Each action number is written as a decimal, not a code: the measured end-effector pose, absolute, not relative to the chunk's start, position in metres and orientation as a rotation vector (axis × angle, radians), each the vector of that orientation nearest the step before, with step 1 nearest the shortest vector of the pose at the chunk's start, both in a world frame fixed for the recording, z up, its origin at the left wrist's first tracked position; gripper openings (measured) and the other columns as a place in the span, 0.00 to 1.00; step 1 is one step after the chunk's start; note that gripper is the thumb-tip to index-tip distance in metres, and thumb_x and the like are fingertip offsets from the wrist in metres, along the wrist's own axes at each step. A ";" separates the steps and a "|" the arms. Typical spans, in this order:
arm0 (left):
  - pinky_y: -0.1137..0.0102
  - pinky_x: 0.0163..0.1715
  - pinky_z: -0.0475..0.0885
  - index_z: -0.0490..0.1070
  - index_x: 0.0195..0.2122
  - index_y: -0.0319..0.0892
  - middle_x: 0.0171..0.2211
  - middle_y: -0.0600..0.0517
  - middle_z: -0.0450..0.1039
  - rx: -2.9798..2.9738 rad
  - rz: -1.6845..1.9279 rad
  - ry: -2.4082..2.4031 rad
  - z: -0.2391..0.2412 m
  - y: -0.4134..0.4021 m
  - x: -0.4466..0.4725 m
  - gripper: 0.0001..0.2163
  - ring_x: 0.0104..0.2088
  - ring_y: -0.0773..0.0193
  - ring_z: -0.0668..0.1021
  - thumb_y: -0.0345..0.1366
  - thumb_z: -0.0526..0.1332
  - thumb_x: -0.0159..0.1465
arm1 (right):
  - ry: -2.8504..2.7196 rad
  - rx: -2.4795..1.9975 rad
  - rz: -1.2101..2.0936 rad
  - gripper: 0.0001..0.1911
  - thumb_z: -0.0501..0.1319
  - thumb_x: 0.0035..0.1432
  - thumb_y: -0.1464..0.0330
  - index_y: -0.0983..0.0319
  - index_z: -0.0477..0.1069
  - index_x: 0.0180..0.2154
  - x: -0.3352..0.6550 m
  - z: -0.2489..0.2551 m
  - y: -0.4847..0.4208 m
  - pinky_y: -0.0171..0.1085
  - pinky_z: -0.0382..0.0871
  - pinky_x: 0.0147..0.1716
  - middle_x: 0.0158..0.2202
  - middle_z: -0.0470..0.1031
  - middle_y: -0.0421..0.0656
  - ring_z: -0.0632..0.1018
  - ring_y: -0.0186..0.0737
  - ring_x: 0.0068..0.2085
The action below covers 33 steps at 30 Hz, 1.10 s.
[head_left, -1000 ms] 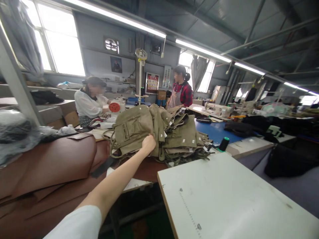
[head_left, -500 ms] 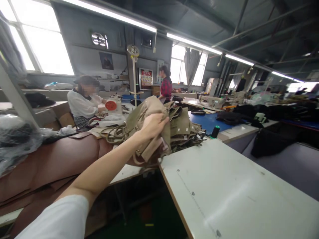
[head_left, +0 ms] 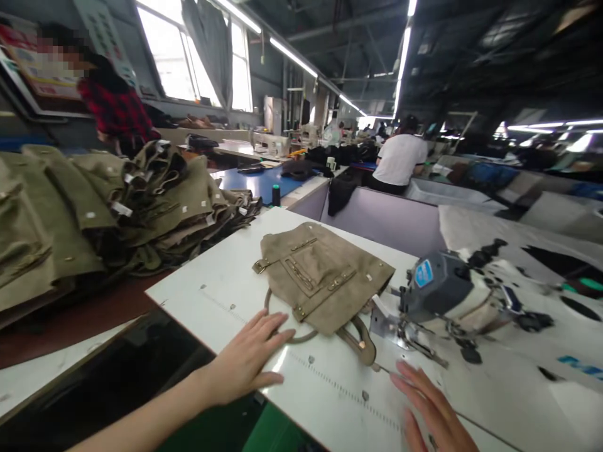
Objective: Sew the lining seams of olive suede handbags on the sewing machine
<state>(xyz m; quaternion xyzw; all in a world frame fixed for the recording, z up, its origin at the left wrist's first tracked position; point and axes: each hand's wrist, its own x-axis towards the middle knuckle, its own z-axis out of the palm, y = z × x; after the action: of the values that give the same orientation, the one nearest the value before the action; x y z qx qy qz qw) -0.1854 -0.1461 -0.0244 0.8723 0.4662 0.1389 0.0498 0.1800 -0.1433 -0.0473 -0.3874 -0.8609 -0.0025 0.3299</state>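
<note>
An olive canvas bag (head_left: 325,270) with a zipped pocket, small buckles and straps lies flat on the white table (head_left: 207,333). My left hand (head_left: 252,351) is over the table at the bag's near-left side, fingers spread, holding nothing; its fingertips are close to the thin loop handle. My right hand (head_left: 426,408) is at the lower right, slightly blurred, fingers apart, just short of the wider strap (head_left: 360,342). Whether either hand touches the tabletop, I cannot tell. Right of the bag stands a grey-and-white sewing machine (head_left: 443,295), its foot area near the bag's edge.
A heap of olive canvas bags (head_left: 155,207) fills the left side. A black thread cone (head_left: 276,194) stands at the table's far edge. Farther back are a person in a plaid shirt (head_left: 115,103) and a seated person in a white top (head_left: 400,160).
The view has turned right. My left hand, earlier on a bag at the heap, is now open over the table, where a bag lies. My right hand has come into view.
</note>
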 end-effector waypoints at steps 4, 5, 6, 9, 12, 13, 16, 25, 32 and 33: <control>0.54 0.51 0.66 0.68 0.41 0.41 0.39 0.47 0.72 2.501 0.659 1.669 -0.040 -0.168 -0.169 0.13 0.41 0.54 0.73 0.46 0.53 0.69 | -2.454 -0.865 0.183 0.33 0.51 0.55 0.83 0.56 0.63 0.61 0.127 -0.001 -0.095 0.58 0.59 0.63 0.60 0.67 0.45 0.62 0.50 0.65; 0.54 0.49 0.65 0.66 0.36 0.41 0.34 0.49 0.70 2.490 0.662 1.667 -0.040 -0.170 -0.165 0.13 0.37 0.56 0.72 0.45 0.53 0.69 | -2.555 -0.834 0.258 0.36 0.51 0.51 0.84 0.59 0.64 0.61 0.113 0.008 -0.084 0.58 0.56 0.64 0.62 0.64 0.48 0.60 0.50 0.66; 0.55 0.48 0.65 0.64 0.32 0.41 0.31 0.51 0.68 2.495 0.658 1.630 -0.040 -0.171 -0.161 0.13 0.34 0.58 0.71 0.44 0.53 0.70 | -2.664 -0.803 0.342 0.36 0.52 0.49 0.84 0.62 0.64 0.61 0.101 0.015 -0.076 0.58 0.54 0.65 0.64 0.62 0.50 0.59 0.51 0.66; 0.62 0.41 0.64 0.60 0.30 0.42 0.30 0.52 0.67 2.502 0.643 1.462 -0.038 -0.177 -0.157 0.15 0.32 0.60 0.69 0.42 0.48 0.72 | -2.832 -0.740 0.678 0.34 0.54 0.50 0.83 0.63 0.67 0.59 0.081 0.030 -0.063 0.51 0.57 0.64 0.63 0.64 0.50 0.60 0.49 0.66; 0.65 0.35 0.62 0.60 0.30 0.42 0.30 0.51 0.67 2.494 0.659 1.409 -0.036 -0.185 -0.160 0.16 0.31 0.61 0.68 0.42 0.45 0.73 | -2.921 -0.726 0.762 0.39 0.61 0.48 0.79 0.60 0.62 0.63 0.078 0.033 -0.060 0.58 0.52 0.65 0.66 0.58 0.50 0.54 0.55 0.68; 0.65 0.35 0.62 0.60 0.30 0.42 0.30 0.51 0.67 2.492 0.678 1.413 -0.035 -0.187 -0.161 0.17 0.31 0.61 0.68 0.42 0.44 0.74 | -2.956 -0.725 0.709 0.42 0.63 0.46 0.79 0.60 0.61 0.64 0.077 0.031 -0.060 0.60 0.50 0.64 0.67 0.56 0.50 0.52 0.58 0.68; 0.65 0.35 0.62 0.61 0.30 0.42 0.30 0.51 0.67 2.462 0.705 1.425 -0.030 -0.190 -0.165 0.17 0.31 0.61 0.68 0.42 0.44 0.74 | -2.975 -0.649 0.424 0.37 0.64 0.49 0.79 0.63 0.64 0.62 0.074 0.019 -0.061 0.56 0.57 0.63 0.65 0.60 0.51 0.57 0.57 0.67; 0.66 0.37 0.68 0.64 0.37 0.44 0.34 0.51 0.72 2.407 0.471 1.403 -0.002 -0.198 -0.174 0.08 0.33 0.60 0.74 0.35 0.48 0.71 | -2.635 -0.601 -0.014 0.11 0.54 0.61 0.76 0.64 0.73 0.43 0.040 0.062 -0.049 0.37 0.74 0.42 0.41 0.80 0.48 0.80 0.44 0.42; 0.52 0.52 0.72 0.42 0.66 0.46 0.60 0.37 0.62 2.364 0.957 1.703 -0.016 -0.178 -0.154 0.38 0.58 0.44 0.70 0.47 0.63 0.62 | -2.166 -0.841 -0.274 0.12 0.50 0.62 0.78 0.63 0.70 0.41 0.014 0.188 -0.014 0.39 0.68 0.35 0.34 0.77 0.49 0.79 0.51 0.39; 0.49 0.53 0.71 0.42 0.67 0.45 0.62 0.35 0.59 2.382 1.061 1.745 -0.016 -0.178 -0.149 0.38 0.60 0.42 0.68 0.47 0.63 0.63 | -2.125 -0.843 -0.310 0.12 0.50 0.63 0.77 0.63 0.70 0.40 0.013 0.196 -0.013 0.39 0.67 0.35 0.33 0.77 0.49 0.79 0.51 0.38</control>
<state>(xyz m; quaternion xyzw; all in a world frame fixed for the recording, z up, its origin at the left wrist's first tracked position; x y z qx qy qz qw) -0.1488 -0.1778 -0.0164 0.7591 0.5563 0.3381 0.0021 0.0128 -0.0129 0.1964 -0.3341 -0.8421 -0.1227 0.4053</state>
